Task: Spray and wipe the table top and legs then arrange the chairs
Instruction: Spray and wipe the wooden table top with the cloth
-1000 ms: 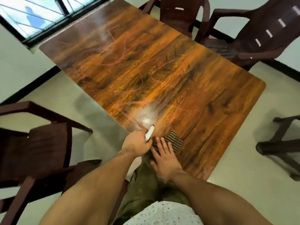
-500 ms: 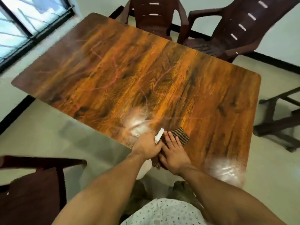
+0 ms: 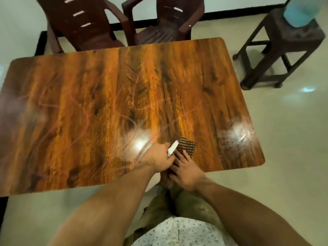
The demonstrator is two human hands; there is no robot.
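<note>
Standing at near long edge of table (image 3: 88,96), looking down. Top is glossy wood-grain w/ faint pinkish scribble lines across it. Two bright hazy patches on surface: one just ahead of my left hand, one near the right end.

Left hand (image 3: 158,158): fist closed round a spray bottle (image 3: 172,149). Only the white nozzle w/ a purple tip shows above my knuckles, pointing away from me and a bit right; bottle body hidden under hand & forearm. Hand sits over the near edge of the top.

Right hand (image 3: 186,170): fingers spread flat, palm down, pressing on a cloth (image 3: 186,146), brown/dark checked. Not gripping it, just laid on top. Far part of cloth sticks out beyond my fingertips, flat on table. Cloth lies just right of the nozzle, touching or nearly so; can't tell which. The two hands are side by side, touching.

Two dark brown plastic chairs at far long edge: left chair (image 3: 83,23), right chair (image 3: 165,23), close together, seats toward table. Dark stool (image 3: 284,43) well off far right corner, w/ a blurred light-blue thing (image 3: 300,9) on it, can't ID. Pale tiled floor (image 3: 284,157).
</note>
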